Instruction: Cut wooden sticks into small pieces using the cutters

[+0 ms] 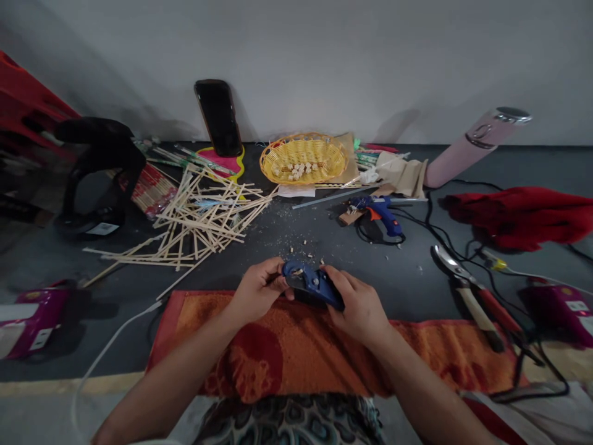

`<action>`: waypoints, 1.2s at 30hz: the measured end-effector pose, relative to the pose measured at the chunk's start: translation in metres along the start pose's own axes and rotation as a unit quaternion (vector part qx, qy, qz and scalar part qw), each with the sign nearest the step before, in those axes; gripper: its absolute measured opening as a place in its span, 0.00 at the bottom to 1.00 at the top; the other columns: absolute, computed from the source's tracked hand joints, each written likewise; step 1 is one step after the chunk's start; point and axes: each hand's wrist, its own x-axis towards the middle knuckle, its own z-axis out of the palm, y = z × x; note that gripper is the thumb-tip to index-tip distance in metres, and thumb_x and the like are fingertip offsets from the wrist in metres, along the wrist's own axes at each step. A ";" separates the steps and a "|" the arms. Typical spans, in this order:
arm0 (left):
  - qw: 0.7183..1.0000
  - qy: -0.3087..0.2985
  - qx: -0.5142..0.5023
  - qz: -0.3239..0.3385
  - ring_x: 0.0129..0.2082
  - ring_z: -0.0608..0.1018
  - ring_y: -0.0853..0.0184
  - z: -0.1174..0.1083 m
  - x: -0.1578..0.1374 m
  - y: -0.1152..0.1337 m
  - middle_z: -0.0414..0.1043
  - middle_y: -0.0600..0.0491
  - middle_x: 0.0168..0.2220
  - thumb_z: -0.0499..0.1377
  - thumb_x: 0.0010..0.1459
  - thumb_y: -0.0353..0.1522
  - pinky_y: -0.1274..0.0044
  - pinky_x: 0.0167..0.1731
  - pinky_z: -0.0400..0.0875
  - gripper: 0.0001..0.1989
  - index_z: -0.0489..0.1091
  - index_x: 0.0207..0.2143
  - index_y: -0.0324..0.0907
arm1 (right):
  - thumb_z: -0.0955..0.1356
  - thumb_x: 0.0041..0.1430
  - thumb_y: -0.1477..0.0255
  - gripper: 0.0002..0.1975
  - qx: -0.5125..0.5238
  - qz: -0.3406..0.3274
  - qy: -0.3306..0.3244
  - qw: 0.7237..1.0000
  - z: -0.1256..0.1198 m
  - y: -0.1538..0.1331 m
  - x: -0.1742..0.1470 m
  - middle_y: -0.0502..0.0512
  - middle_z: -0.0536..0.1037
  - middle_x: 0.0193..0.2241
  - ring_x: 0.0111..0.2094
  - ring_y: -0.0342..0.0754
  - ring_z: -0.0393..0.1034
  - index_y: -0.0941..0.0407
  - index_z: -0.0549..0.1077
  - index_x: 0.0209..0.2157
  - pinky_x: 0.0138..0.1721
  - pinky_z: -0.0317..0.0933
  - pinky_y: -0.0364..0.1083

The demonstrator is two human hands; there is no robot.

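Observation:
My right hand point(359, 304) grips a blue handheld cutter point(311, 282) just above the far edge of an orange towel point(287, 346) across my lap. My left hand point(258, 289) pinches at the cutter's left end, fingers closed on something small that I cannot make out. Small wood bits point(306, 247) lie scattered on the dark floor just beyond the cutter. A loose pile of thin wooden sticks point(204, 213) spreads out to the upper left of my hands. A yellow woven basket point(278, 162) holding several small wood pieces stands further back.
A blue glue gun point(383, 213) with its cord lies right of centre. Red-handled pruning shears point(472, 293) lie at the right, near a red cloth point(523, 213) and a pink flask point(467, 154). A phone point(218, 117) leans on the wall. A black stand point(99, 167) is at the left.

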 end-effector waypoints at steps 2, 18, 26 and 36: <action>0.999 -0.030 -0.046 -0.003 0.25 0.73 0.68 -0.001 0.000 -0.002 0.72 0.52 0.22 0.57 0.58 0.44 0.78 0.30 0.65 0.17 0.67 0.27 0.39 | 0.64 0.49 0.78 0.33 0.000 -0.007 0.002 1.000 -0.001 0.001 0.000 0.61 0.73 0.47 0.45 0.54 0.70 0.56 0.57 0.59 0.46 0.66 0.51; 0.981 -0.070 -0.167 -0.073 0.20 0.70 0.71 -0.001 0.000 0.001 0.70 0.54 0.19 0.61 0.54 0.44 0.80 0.25 0.61 0.17 0.69 0.29 0.38 | 0.63 0.49 0.80 0.30 0.002 -0.003 -0.009 1.000 -0.001 -0.003 -0.004 0.60 0.75 0.44 0.44 0.53 0.72 0.57 0.61 0.57 0.46 0.66 0.49; 0.996 -0.010 -0.088 -0.028 0.23 0.71 0.71 0.004 0.002 -0.006 0.70 0.55 0.21 0.56 0.60 0.41 0.79 0.28 0.63 0.15 0.66 0.29 0.39 | 0.64 0.49 0.78 0.32 -0.008 0.019 -0.009 1.000 0.004 0.000 -0.003 0.59 0.75 0.48 0.44 0.53 0.73 0.57 0.59 0.58 0.46 0.67 0.49; 0.990 0.114 0.077 0.021 0.25 0.69 0.71 0.014 -0.003 -0.006 0.69 0.57 0.25 0.55 0.60 0.35 0.82 0.27 0.61 0.07 0.68 0.33 0.40 | 0.63 0.52 0.77 0.30 -0.005 0.045 0.009 0.999 0.003 -0.002 0.000 0.59 0.73 0.50 0.44 0.53 0.73 0.56 0.58 0.59 0.46 0.67 0.50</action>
